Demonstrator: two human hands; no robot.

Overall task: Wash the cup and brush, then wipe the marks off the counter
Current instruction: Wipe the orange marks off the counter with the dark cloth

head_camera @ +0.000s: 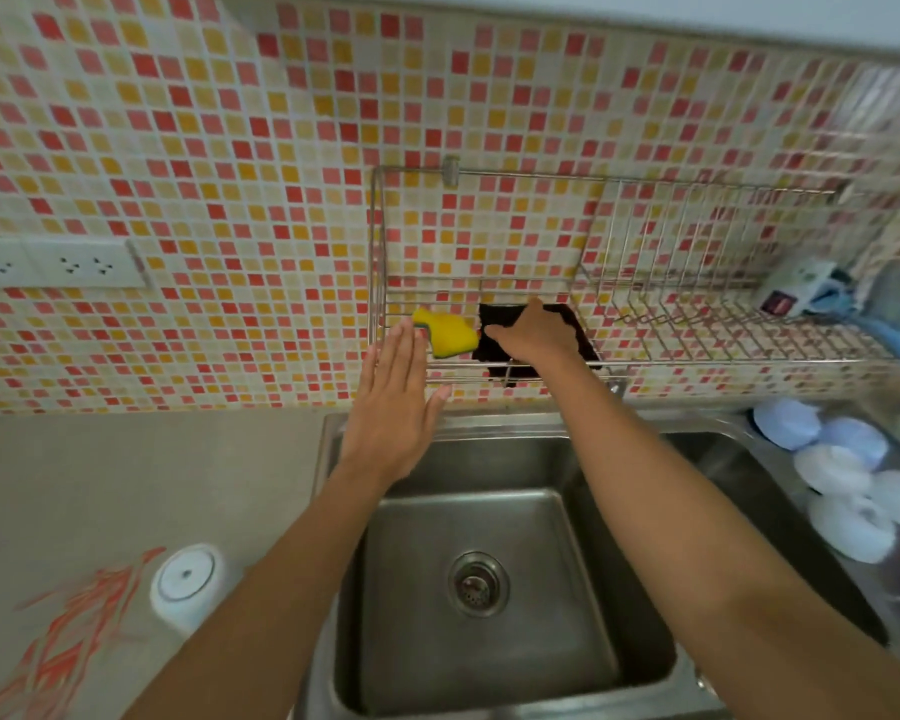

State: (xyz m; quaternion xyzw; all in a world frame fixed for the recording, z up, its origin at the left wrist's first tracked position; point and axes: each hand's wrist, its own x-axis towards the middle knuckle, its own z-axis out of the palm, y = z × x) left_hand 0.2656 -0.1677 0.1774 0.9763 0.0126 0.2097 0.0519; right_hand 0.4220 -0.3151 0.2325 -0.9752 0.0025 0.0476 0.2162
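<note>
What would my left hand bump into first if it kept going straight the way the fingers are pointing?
Most likely the yellow sponge on the wire rack. Your left hand is open, its fingers aimed up toward the sponge's left end. Depth is unclear, so they might meet the rack's front wire first.

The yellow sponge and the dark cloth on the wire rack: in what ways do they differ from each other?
The yellow sponge is bright and thick, with a green edge; the dark cloth is nearly black, flat and thin. The sponge lies free, just beyond the fingertips of the open left hand; the right hand rests on the cloth and covers part of it. The cloth's edge droops through the wire rack. Both lie on the rack's lower shelf, side by side.
</note>
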